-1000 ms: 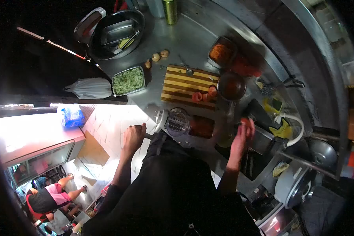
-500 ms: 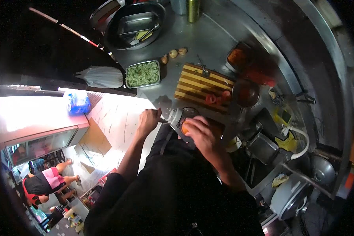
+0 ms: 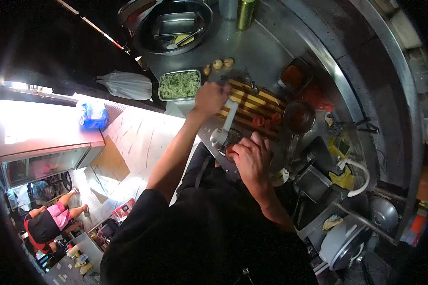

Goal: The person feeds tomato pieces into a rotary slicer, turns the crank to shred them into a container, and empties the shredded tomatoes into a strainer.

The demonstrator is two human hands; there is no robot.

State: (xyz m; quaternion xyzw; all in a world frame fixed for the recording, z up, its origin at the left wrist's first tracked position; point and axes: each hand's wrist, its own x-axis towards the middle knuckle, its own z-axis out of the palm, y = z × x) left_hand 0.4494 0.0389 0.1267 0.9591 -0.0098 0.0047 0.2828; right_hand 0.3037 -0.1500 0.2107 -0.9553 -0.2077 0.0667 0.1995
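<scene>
While the reddish piece point(image 3: 229, 152) sits at the mouth of the grater point(image 3: 233, 137), the two hands are apart.
The right hand point(image 3: 253, 160) is clamped over the piece, presumably to press it inward; the left hand point(image 3: 210, 100) closes round the end of the white crank point(image 3: 231, 114), apparently for leverage. Beyond lie a striped board point(image 3: 248, 100) bearing red slices point(image 3: 258, 121) and a metal tray point(image 3: 180, 99) of shredded greens point(image 3: 179, 85).

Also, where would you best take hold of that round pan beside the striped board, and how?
Probably partway along its handle, coming from the wearer's side. The handle juts that way from the round pan, clear of the red slices. I'd keep it level, since something reddish shows inside.
</scene>
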